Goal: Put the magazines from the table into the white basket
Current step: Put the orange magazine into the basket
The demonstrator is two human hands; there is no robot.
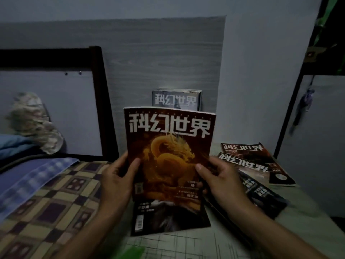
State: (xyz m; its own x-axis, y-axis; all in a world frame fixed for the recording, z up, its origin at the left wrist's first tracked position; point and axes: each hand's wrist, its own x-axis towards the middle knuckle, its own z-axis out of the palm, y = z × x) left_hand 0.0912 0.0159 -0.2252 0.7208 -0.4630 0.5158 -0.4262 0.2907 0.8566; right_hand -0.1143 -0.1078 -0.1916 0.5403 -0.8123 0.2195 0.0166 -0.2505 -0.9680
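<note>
Dragon-cover magazine (pixel 169 152) stands upright between left hand (pixel 116 181) and right hand (pixel 222 181), each gripping a lower edge.

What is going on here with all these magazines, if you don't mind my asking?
A person holds a dragon-cover magazine upright with both hands, left hand and right hand on its sides. More magazines lie on the table, one right below it. Others stand upright behind; no basket is visible.
</note>
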